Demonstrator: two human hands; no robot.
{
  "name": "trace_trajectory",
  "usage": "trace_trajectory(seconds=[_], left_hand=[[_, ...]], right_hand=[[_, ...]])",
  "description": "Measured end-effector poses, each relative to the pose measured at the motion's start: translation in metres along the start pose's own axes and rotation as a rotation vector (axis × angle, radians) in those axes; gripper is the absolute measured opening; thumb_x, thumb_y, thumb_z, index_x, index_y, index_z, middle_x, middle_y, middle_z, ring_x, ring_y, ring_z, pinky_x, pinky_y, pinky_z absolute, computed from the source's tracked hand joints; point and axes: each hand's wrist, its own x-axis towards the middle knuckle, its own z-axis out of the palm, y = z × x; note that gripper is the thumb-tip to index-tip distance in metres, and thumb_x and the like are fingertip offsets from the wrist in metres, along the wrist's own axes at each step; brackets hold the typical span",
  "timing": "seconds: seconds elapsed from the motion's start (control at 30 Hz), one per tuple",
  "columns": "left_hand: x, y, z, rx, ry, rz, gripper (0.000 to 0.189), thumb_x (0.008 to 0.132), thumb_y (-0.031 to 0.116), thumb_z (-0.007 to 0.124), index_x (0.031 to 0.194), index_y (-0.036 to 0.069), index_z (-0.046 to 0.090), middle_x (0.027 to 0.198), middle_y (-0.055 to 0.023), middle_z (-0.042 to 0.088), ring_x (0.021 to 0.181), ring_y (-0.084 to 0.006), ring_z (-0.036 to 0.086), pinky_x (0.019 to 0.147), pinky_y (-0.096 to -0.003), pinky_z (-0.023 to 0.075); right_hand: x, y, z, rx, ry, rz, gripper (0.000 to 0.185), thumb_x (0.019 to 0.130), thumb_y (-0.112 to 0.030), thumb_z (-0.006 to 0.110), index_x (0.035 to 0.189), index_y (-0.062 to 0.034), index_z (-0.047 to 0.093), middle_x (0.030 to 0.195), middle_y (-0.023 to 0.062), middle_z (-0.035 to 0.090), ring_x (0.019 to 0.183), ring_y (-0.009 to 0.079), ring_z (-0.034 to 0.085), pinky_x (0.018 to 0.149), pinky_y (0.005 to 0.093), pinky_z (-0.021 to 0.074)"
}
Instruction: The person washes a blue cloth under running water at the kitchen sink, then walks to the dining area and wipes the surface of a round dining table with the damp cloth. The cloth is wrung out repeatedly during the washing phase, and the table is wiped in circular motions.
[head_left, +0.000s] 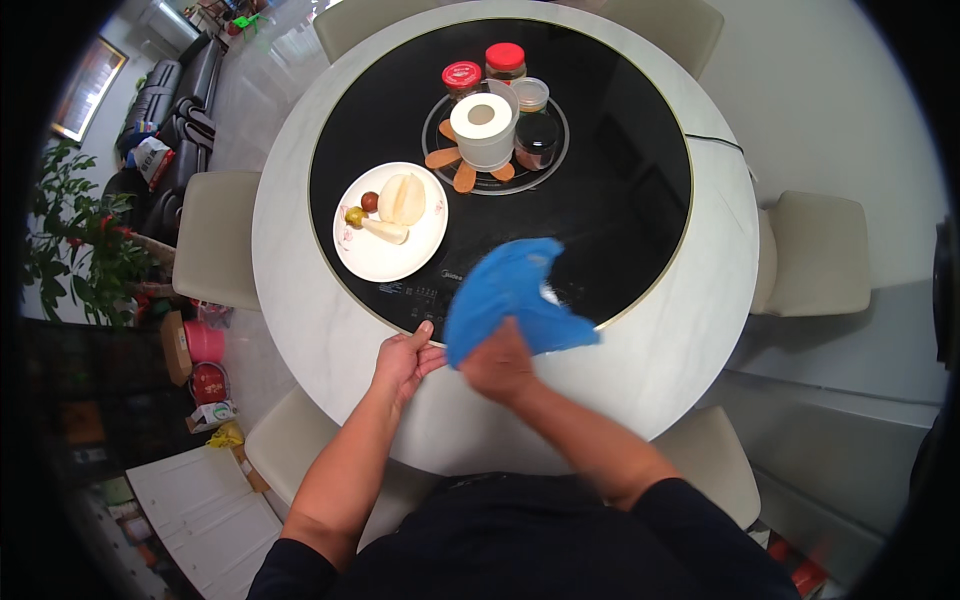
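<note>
My right hand (501, 365) grips a blue cloth (499, 292), which lies spread over the near edge of the black glass turntable (615, 225). Some whitish marks show on the glass beside the cloth. My left hand (405, 361) is at the turntable's near rim, thumb on top and fingers beneath, touching or nearly touching the cloth's left end. To the left, a white plate (360, 255) holds pale peeled fruit pieces (402, 199) and small round fruits (370, 201). Touch controls on the glass are partly hidden by the cloth.
Farther back, a tissue roll (481, 120) in a holder stands among red-lidded jars (505, 58), a black-lidded jar (537, 139) and a clear tub (530, 94). The round marble-look table (285, 225) has beige chairs (821, 251) around it. A black cord (716, 139) crosses its right edge.
</note>
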Motion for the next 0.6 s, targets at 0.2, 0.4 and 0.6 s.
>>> trace_trajectory(seconds=[0.2,0.4,0.6], left_hand=[[0.0,0.002,0.001,0.027,0.006,0.004,0.038,0.108,0.023,0.061,0.108,-0.015,0.062,0.101,-0.0257,0.074,0.089,-0.0328,0.078,0.082,-0.0428,0.0682],[-0.011,0.008,0.011,-0.024,-0.044,-0.003,0.041,0.107,0.025,0.062,0.111,-0.016,0.062,0.103,-0.0266,0.074,0.089,-0.0332,0.078,0.083,-0.0431,0.0681],[-0.008,0.006,0.004,0.013,-0.039,-0.013,0.041,0.107,0.027,0.063,0.111,-0.014,0.062,0.103,-0.025,0.075,0.089,-0.0315,0.077,0.083,-0.0426,0.0679]], right_hand=[[0.002,0.048,-0.059,-0.111,-0.322,-0.157,0.032,0.083,-0.022,0.066,0.112,-0.0119,0.074,0.115,0.0169,0.071,0.111,0.0367,0.064,0.106,0.0553,0.0441],[-0.027,0.157,-0.129,-0.131,0.261,0.158,0.046,0.088,-0.021,0.065,0.131,-0.0043,0.065,0.138,0.0211,0.062,0.125,0.0474,0.052,0.113,0.0551,0.0372],[-0.007,0.018,-0.019,-0.078,0.08,0.047,0.029,0.087,-0.017,0.061,0.108,-0.004,0.075,0.116,0.0141,0.074,0.116,0.0378,0.063,0.115,0.0621,0.0337]])
